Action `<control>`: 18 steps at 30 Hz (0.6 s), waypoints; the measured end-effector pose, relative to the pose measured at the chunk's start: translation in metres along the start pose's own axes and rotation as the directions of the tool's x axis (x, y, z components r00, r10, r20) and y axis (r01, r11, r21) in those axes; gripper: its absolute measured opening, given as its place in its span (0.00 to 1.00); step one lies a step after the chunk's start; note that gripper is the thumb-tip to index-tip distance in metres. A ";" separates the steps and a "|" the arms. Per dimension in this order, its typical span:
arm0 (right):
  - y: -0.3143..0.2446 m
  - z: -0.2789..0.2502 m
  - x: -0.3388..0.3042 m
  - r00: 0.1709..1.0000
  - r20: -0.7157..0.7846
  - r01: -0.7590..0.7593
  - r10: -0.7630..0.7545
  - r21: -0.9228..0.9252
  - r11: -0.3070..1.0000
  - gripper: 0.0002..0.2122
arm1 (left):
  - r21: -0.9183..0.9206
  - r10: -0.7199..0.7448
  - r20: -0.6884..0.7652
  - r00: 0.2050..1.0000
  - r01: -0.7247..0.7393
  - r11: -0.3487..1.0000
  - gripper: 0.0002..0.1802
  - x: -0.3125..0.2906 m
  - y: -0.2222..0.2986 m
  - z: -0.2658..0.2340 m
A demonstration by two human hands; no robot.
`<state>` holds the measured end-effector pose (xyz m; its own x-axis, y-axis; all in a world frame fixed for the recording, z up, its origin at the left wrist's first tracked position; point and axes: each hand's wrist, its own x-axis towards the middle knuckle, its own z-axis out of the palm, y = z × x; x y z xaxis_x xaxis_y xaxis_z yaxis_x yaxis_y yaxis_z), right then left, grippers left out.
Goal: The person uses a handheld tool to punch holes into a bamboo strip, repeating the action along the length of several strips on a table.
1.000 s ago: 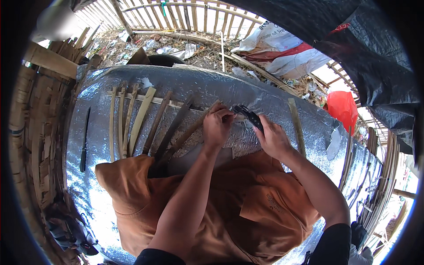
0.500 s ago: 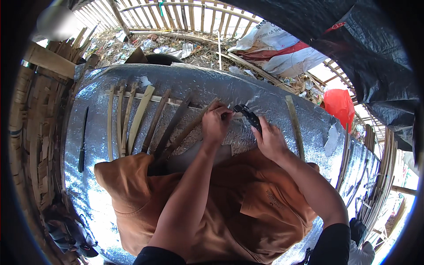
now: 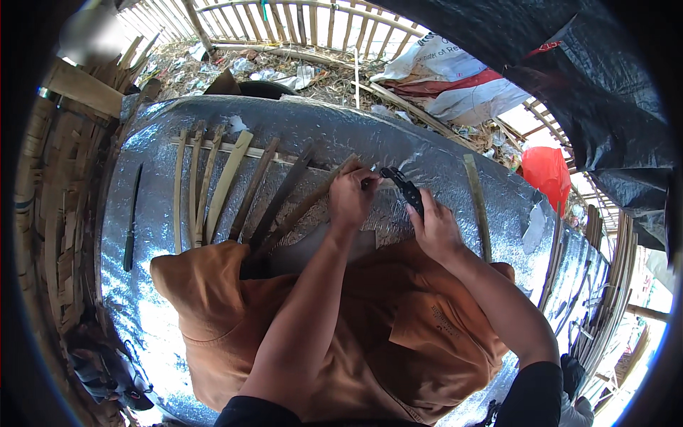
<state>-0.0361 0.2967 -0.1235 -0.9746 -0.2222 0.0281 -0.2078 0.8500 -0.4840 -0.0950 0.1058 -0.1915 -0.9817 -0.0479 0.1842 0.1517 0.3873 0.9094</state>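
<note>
Black tool (image 3: 408,191), grasped by the right hand (image 3: 437,229), needs steady control near the left hand (image 3: 350,198), whose pinch hides whatever it may hold.

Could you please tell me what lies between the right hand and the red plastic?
In the head view, a long thin strip lies there on silver sheeting.

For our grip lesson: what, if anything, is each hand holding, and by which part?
Right hand: a black tool, by its near end. Left hand: I cannot tell.

Black tool (image 3: 407,189) slightly steeper than before
</note>
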 end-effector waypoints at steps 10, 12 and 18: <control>-0.011 -0.007 0.004 0.999 -0.031 -0.024 0.027 0.099 0.995 0.16 | 0.042 0.028 -0.003 1.000 -0.028 0.999 0.05 -0.001 -0.002 0.000; -0.006 -0.003 0.001 0.999 0.004 -0.048 0.048 0.052 0.998 0.16 | 0.032 0.053 -0.014 0.999 -0.052 0.998 0.04 0.002 -0.003 0.000; -0.008 -0.005 0.007 0.996 0.067 -0.061 0.062 -0.013 0.998 0.16 | 0.089 0.041 -0.009 0.999 -0.040 0.995 0.05 0.001 0.000 0.001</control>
<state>-0.0420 0.2907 -0.1145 -0.9777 -0.2008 -0.0608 -0.1488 0.8681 -0.4736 -0.0963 0.1065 -0.1921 -0.9735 -0.0406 0.2249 0.1801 0.4695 0.8644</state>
